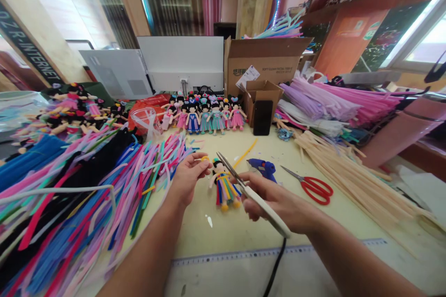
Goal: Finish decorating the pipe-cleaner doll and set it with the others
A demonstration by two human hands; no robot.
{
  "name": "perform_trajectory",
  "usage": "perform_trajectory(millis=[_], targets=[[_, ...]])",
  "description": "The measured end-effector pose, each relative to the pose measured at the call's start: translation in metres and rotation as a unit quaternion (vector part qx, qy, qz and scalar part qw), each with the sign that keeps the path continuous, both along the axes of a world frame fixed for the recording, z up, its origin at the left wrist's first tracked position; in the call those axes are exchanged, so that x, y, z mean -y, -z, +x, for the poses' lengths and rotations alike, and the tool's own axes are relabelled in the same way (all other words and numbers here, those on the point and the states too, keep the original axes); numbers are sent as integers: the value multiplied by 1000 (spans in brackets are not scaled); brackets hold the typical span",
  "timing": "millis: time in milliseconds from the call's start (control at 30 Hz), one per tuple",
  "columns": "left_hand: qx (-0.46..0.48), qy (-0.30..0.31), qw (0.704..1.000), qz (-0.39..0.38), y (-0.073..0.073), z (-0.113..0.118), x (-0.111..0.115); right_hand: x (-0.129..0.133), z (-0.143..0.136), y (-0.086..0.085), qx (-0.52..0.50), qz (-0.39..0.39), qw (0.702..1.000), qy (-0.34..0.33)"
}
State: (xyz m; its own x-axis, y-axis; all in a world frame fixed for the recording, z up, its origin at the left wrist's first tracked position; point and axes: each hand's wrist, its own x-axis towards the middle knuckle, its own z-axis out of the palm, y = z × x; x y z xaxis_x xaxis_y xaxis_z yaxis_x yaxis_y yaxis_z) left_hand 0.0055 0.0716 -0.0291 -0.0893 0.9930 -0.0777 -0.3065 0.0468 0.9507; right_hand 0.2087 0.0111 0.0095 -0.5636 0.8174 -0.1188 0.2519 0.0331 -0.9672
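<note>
My left hand (193, 169) pinches a small yellow piece of chenille stem (205, 158) between thumb and fingers. Held in my right hand (275, 199) is a pair of white-handled scissors (239, 178), blade tips pointing up and left, near my left fingertips. Beneath the blades a small doll (226, 189) with a striped skirt of blue, yellow, red and green lies on the table, partly covered. A yellow chenille stem (246, 153) lies behind it. To the right are a blue glue gun (264, 168) and red-handled scissors (315, 188).
Bundles of coloured chenille stems (83, 195) cover the left side; beige stems (351, 185) lie right. Finished dolls (205, 113) stand in rows at the back, beside a black phone (263, 117) and cardboard boxes (268, 58). A ruler strip (258, 254) and black cord (275, 271) lie in front.
</note>
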Motion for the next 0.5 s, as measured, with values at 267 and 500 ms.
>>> perform_trajectory(millis=[267, 500], targets=[[-38, 6, 998, 50, -9, 0, 6, 57, 108, 23, 202, 118, 961, 147], [-57, 49, 995, 64, -12, 7, 13, 66, 193, 80, 428, 199, 836, 279]])
